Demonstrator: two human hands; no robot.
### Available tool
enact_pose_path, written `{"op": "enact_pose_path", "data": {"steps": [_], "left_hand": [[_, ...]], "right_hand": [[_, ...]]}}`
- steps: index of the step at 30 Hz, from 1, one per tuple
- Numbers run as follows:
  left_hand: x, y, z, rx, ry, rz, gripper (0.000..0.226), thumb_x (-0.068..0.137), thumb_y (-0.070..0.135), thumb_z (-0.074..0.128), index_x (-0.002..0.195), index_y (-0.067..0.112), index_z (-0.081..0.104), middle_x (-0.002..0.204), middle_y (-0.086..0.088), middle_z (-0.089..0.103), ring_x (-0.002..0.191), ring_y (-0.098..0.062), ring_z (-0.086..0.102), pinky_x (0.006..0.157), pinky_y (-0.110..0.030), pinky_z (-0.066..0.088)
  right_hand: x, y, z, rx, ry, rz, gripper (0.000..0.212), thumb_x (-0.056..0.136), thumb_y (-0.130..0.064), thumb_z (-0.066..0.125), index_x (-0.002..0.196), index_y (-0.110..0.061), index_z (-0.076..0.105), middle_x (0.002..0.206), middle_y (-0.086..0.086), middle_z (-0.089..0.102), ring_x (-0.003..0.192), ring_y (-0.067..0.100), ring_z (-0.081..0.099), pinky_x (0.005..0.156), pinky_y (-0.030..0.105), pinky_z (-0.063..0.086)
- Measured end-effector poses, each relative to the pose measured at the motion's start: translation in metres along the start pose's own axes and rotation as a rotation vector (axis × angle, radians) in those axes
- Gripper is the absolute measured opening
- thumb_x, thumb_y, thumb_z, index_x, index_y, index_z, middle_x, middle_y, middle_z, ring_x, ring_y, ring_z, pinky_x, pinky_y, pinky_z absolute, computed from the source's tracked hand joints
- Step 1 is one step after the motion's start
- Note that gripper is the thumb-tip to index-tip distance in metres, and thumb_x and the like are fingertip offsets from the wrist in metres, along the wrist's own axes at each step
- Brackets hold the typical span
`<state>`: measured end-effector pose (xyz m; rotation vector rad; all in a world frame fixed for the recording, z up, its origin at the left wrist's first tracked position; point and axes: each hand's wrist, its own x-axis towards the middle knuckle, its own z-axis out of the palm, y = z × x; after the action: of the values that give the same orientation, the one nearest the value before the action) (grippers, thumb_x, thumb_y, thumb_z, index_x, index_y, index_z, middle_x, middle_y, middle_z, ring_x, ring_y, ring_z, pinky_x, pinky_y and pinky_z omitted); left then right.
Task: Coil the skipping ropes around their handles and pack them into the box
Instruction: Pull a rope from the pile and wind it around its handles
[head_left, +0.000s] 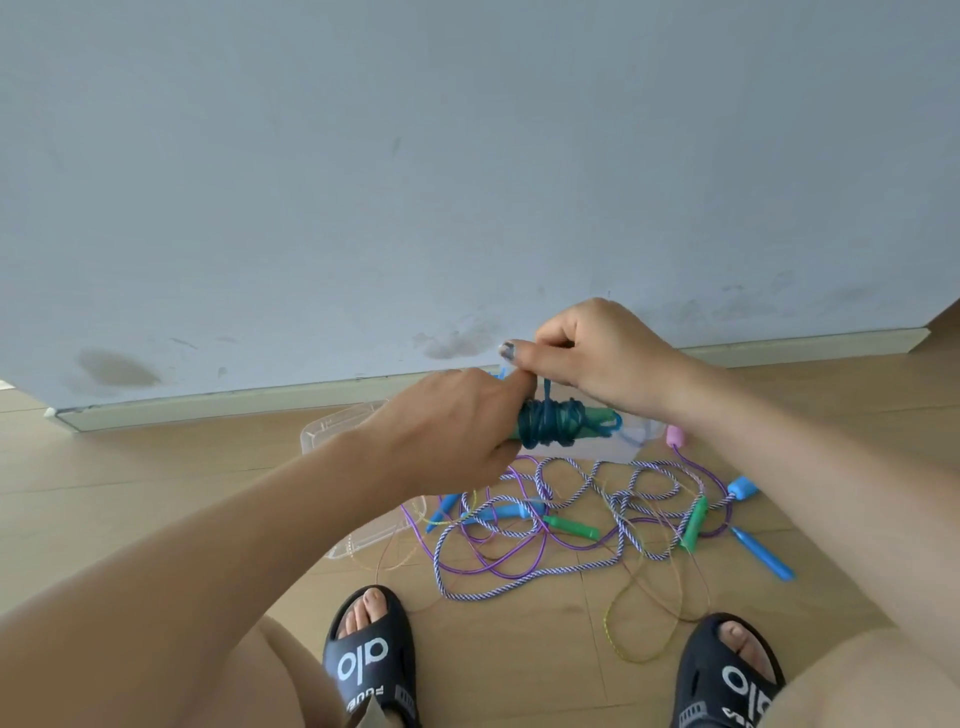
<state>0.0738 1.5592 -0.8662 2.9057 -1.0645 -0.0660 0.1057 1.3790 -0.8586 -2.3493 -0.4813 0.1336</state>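
Gripping green handles (597, 415) wound with dark blue rope (550, 423), the left hand (457, 431) is holding them midair; right hand (597, 353) fingers are pinching the rope's end above. Box (332, 431) is lying behind, on the floor.

Bare wall, wood floor, two black slides down front.

A pale blue-grey wall (467, 156) fills the upper view — scuffed low down, with a brownish stain (117, 369) near its left end and a grey smudge (457, 340) towards the middle. A light skirting board (234, 400) runs along its foot, meeting the light wooden plank floor (156, 478). At the bottom edge sit two black open-toed slide sandals with white lettering — left sandal (371, 660), right sandal (727, 675) — well apart, toes pointing towards the wall.
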Motion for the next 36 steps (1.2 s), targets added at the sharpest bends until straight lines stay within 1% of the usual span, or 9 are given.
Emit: {"op": "enact_pose_path", "data": {"steps": [4, 7, 9, 12, 14, 19, 24, 30, 36], "left_hand": [[-0.005, -0.006, -0.005, -0.364, 0.113, -0.089, 0.011, 0.084, 0.018, 0.056, 0.090, 0.015, 0.048, 0.066, -0.003, 0.054, 0.062, -0.029, 0.049, 0.054, -0.039, 0.039], [0.000, -0.011, -0.007, -0.516, 0.148, -0.230, 0.015, 0.081, 0.008, 0.057, 0.077, 0.017, 0.045, 0.062, 0.002, 0.048, 0.058, -0.022, 0.045, 0.051, -0.029, 0.035], [0.004, -0.021, -0.007, -0.577, 0.149, -0.376, 0.018, 0.081, 0.006, 0.055, 0.073, 0.018, 0.044, 0.062, 0.003, 0.046, 0.057, -0.016, 0.041, 0.048, -0.023, 0.029], [0.009, -0.041, 0.000, -0.523, 0.074, -0.496, 0.007, 0.082, 0.008, 0.053, 0.079, 0.010, 0.047, 0.070, -0.003, 0.051, 0.064, -0.022, 0.044, 0.051, -0.029, 0.031], [0.010, -0.050, 0.006, -0.501, 0.034, -0.544, 0.006, 0.082, 0.009, 0.052, 0.079, 0.009, 0.047, 0.075, -0.007, 0.055, 0.066, -0.025, 0.046, 0.053, -0.029, 0.033], [0.010, -0.046, 0.022, -0.227, -0.041, -0.462, 0.007, 0.085, 0.019, 0.052, 0.086, 0.015, 0.045, 0.080, -0.007, 0.056, 0.068, -0.029, 0.054, 0.052, -0.031, 0.037], [0.007, -0.025, 0.026, 0.037, -0.077, -0.199, 0.022, 0.087, 0.020, 0.047, 0.108, 0.015, 0.045, 0.071, -0.002, 0.046, 0.063, -0.032, 0.049, 0.055, -0.036, 0.040], [0.002, -0.008, 0.016, -0.111, 0.064, -0.091, 0.014, 0.087, 0.022, 0.050, 0.100, 0.021, 0.043, 0.067, -0.002, 0.053, 0.063, -0.034, 0.052, 0.054, -0.039, 0.044], [0.002, -0.006, 0.006, -0.533, 0.226, -0.272, 0.009, 0.080, 0.007, 0.052, 0.085, 0.014, 0.050, 0.061, 0.000, 0.050, 0.057, -0.022, 0.043, 0.051, -0.033, 0.035]], "right_hand": [[0.003, 0.015, 0.023, 0.384, -0.011, 0.138, 0.057, 0.093, -0.046, 0.057, 0.052, -0.011, 0.037, 0.058, 0.009, 0.027, 0.058, 0.022, 0.026, 0.060, 0.036, 0.024], [-0.007, 0.021, 0.048, 0.279, 0.036, 0.252, 0.050, 0.096, -0.031, 0.046, 0.047, -0.021, 0.048, 0.042, -0.007, 0.036, 0.046, 0.011, 0.031, 0.055, 0.029, 0.027], [-0.020, 0.014, 0.060, 0.271, 0.072, 0.300, 0.056, 0.103, -0.036, 0.035, 0.052, -0.015, 0.038, 0.045, -0.003, 0.034, 0.045, 0.013, 0.029, 0.054, 0.029, 0.025], [-0.035, -0.004, 0.068, 0.195, 0.085, 0.270, 0.059, 0.106, -0.043, 0.027, 0.062, -0.003, 0.037, 0.058, 0.010, 0.033, 0.056, 0.022, 0.031, 0.058, 0.034, 0.027], [-0.040, -0.017, 0.064, 0.053, 0.088, 0.217, 0.056, 0.105, -0.044, 0.028, 0.062, -0.008, 0.036, 0.054, 0.006, 0.036, 0.057, 0.026, 0.036, 0.058, 0.037, 0.033], [-0.037, -0.033, 0.036, -0.378, 0.136, -0.030, 0.055, 0.102, -0.048, 0.036, 0.057, -0.016, 0.034, 0.047, 0.000, 0.034, 0.049, 0.024, 0.038, 0.050, 0.035, 0.027], [-0.017, -0.032, 0.005, -0.310, 0.250, -0.084, 0.060, 0.099, -0.045, 0.049, 0.052, -0.016, 0.024, 0.042, 0.001, 0.024, 0.044, 0.015, 0.026, 0.049, 0.033, 0.024], [0.002, 0.017, 0.001, -0.114, 0.095, 0.133, 0.057, 0.098, -0.045, 0.050, 0.056, -0.015, 0.026, 0.050, -0.001, 0.024, 0.049, 0.017, 0.023, 0.054, 0.034, 0.021], [-0.011, 0.025, 0.047, 0.157, 0.066, 0.264, 0.050, 0.100, -0.037, 0.039, 0.054, -0.017, 0.033, 0.045, -0.002, 0.033, 0.050, 0.018, 0.030, 0.055, 0.031, 0.026]]}}
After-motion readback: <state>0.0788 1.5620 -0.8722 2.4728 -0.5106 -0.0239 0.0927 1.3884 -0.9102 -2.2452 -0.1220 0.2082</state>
